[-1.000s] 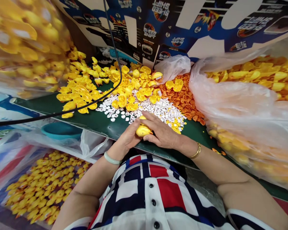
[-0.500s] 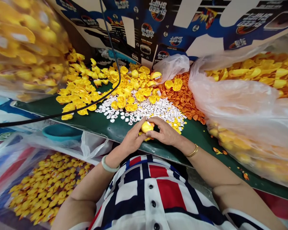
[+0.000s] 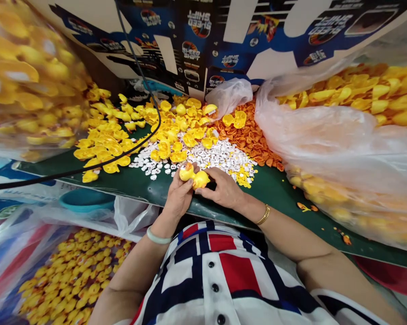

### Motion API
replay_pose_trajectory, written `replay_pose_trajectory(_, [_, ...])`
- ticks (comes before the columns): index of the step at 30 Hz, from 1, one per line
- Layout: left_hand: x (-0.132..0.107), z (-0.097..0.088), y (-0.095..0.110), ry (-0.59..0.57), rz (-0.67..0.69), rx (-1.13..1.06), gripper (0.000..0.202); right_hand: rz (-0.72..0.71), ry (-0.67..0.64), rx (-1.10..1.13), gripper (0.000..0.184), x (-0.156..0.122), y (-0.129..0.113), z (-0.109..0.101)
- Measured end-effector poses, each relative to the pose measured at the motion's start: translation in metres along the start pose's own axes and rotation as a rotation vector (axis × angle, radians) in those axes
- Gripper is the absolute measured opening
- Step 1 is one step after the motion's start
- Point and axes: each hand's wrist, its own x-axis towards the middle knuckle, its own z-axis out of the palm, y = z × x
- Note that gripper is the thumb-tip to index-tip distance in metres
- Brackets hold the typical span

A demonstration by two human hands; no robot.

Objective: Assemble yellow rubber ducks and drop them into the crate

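Observation:
A yellow toy duck [image 3: 201,179] lies on its side between my hands, over the front edge of the green table. Its head, with an orange beak, points left. My left hand [image 3: 178,193] grips the head end, thumb on the near side. At the body end, my right hand [image 3: 226,189] curls its fingers and thumb around the duck; the exact contact is partly hidden. Just beyond are a pile of small white eye pieces [image 3: 220,155], some small yellow pieces [image 3: 243,176], loose yellow duck shells [image 3: 164,148] and orange beak-like parts [image 3: 247,137].
Clear bags of yellow parts stand left [image 3: 24,90] and right [image 3: 328,140]. A black cable [image 3: 98,166] crosses the table's left side. Printed cardboard [image 3: 220,40] walls the back. Below left are a teal basin [image 3: 85,203] and a lined container of assembled ducks [image 3: 71,275].
My hands have shifted slightly left and drawn apart. The duck, formerly enclosed by both hands, is turned with its head to the left and more of it shows.

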Motion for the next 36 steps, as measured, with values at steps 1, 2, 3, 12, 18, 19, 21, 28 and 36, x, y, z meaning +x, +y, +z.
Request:
replay_pose_trajectory(1, [0.000, 0.001, 0.000, 0.024, -0.004, 0.009, 0.060, -0.036, 0.014, -0.090, 0.042, -0.001, -0.001, 0.000])
replay_pose_trajectory(2, [0.001, 0.003, -0.001, 0.057, -0.006, 0.023, 0.061, -0.074, 0.025, -0.178, 0.042, -0.001, -0.002, -0.001])
replay_pose_trajectory(3, [0.003, 0.005, -0.001, 0.096, -0.005, 0.040, 0.060, -0.108, 0.034, -0.252, 0.042, -0.002, -0.003, -0.001])
replay_pose_trajectory(12, [0.019, 0.030, -0.004, 0.316, 0.066, 0.161, 0.033, -0.125, 0.076, -0.340, 0.055, -0.012, -0.009, 0.011])
replay_pose_trajectory(18, [0.018, 0.026, -0.008, 0.275, -0.018, 0.103, 0.035, -0.088, 0.049, -0.328, 0.055, -0.015, -0.012, 0.013])
replay_pose_trajectory(19, [0.018, 0.023, -0.007, 0.273, -0.051, 0.079, 0.036, -0.080, 0.035, -0.285, 0.056, -0.015, -0.011, 0.011])
replay_pose_trajectory(21, [0.019, 0.016, -0.003, 0.263, -0.133, 0.031, 0.038, -0.084, -0.004, -0.160, 0.059, -0.012, -0.007, 0.007])
replay_pose_trajectory(28, [0.015, 0.007, 0.015, 0.169, -0.268, 0.039, 0.033, -0.117, -0.198, 0.064, 0.045, -0.009, 0.001, 0.001])
replay_pose_trajectory(36, [0.014, 0.029, -0.001, 0.364, -0.093, -0.037, 0.039, 0.003, -0.112, -0.030, 0.087, -0.012, -0.009, 0.012])
